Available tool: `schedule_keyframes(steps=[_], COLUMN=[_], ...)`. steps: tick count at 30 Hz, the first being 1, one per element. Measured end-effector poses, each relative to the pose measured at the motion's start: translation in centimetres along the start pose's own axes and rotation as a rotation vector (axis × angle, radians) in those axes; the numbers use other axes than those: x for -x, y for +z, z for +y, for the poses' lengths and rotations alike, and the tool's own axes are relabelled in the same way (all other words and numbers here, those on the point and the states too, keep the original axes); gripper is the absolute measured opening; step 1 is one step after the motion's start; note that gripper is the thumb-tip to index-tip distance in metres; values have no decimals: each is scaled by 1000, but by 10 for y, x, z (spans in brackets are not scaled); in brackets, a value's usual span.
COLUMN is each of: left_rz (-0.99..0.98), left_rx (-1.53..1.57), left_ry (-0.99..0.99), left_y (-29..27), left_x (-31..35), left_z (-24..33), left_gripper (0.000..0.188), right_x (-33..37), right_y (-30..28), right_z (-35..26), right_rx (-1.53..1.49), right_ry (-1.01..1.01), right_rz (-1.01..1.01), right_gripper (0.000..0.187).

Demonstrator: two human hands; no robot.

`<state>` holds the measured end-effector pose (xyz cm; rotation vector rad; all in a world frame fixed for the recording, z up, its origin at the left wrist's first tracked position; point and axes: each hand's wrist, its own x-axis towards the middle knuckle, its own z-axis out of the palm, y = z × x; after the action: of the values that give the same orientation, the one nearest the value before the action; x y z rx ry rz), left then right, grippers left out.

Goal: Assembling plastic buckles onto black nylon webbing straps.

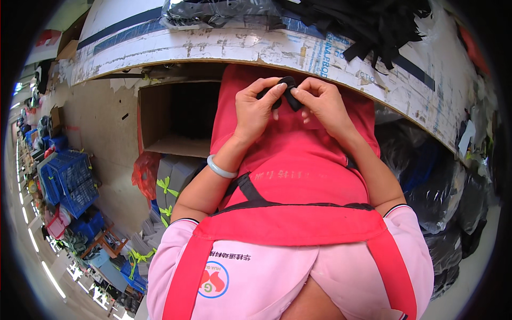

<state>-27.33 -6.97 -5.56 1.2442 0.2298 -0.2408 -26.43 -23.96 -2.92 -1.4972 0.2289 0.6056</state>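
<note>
My left hand (258, 106) and my right hand (324, 104) meet above my lap, just short of the table edge. Between them is a short black fabric strip (294, 100), bent into a fold or loop. Thumb and fingers of the left hand pinch its left part; those of the right pinch its right part. The curled fingers partly hide the strip, so its full shape cannot be made out. A red apron (288, 181) spreads beneath both hands. On the left wrist sits a pale bangle (222, 167).
Ahead is a worn white table (240, 49) bearing a heap of black strips (381, 26) and a clear plastic bag (221, 12). An open cardboard box (178, 114) stands below at left, near a red plastic bag (145, 173). Black-filled plastic bags (434, 192) lie right; blue crates (72, 178) stand far left.
</note>
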Motion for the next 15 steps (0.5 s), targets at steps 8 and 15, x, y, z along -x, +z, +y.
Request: schedule_keyframes(steps=[8,15], left_rz=[1,-36], left_rx=[-172,-222], left_ry=[222,310], left_y=[2,-4], left_x=[1,0], left_z=[-2,-6], left_gripper=[16,18], right_x=[-1,0], right_y=[15,12], right_z=[10,7], right_rx=[-370,-331], right_ry=[-121,-114], right_rz=[74,-5], right_gripper=[19,31])
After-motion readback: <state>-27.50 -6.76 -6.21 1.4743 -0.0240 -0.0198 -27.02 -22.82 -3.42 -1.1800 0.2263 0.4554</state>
